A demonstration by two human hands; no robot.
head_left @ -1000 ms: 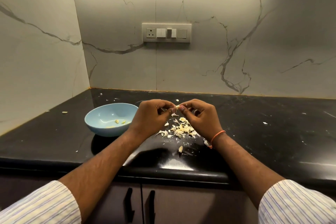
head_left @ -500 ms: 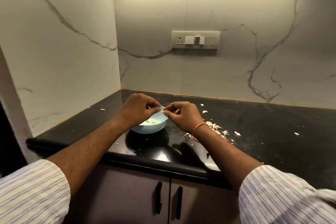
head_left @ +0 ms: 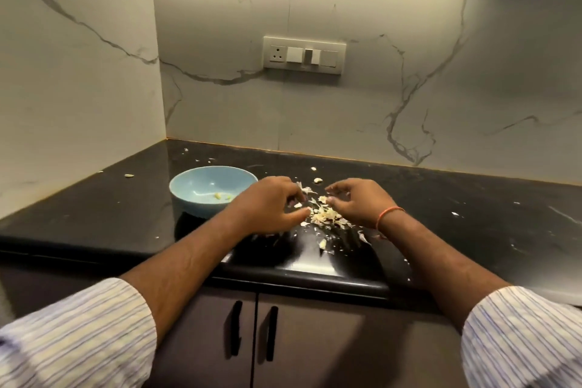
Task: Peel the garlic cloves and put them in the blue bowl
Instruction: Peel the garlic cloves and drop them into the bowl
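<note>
A person in a white shirt with thin blue stripes leans both forearms over a glossy black stone bench (head_left: 441,214) set into a corner of pale marble-look wall. The left hand (head_left: 271,206) hovers just right of a round light-blue bowl (head_left: 189,189), its fingers loosely curled and its thumb stretched toward a heap of papery cream garlic skins (head_left: 324,214); whether it pinches a scrap of skin cannot be told from this view. The right hand (head_left: 354,203), with an orange thread bracelet (head_left: 389,214) on its wrist, hangs over the right side of the same heap with its fingers bent downward and spread, and no clove shows clearly in its hold. The two hands are apart, with the heap lying between and beneath them. Inside the bowl rest a few small pale yellow-green peeled garlic pieces (head_left: 222,196), gathered near the bottom. A single pale garlic clove (head_left: 318,180) lies on the bench just behind the heap, another small one (head_left: 322,243) lies nearer the front edge, and a further pale piece (head_left: 129,175) sits well apart to the left near the side wall. White flecks of skin are scattered across the dark surface. On the back wall sits a white switch and socket plate (head_left: 304,55), and below the bench edge are two dark cabinet doors with black vertical handles (head_left: 235,327).
</note>
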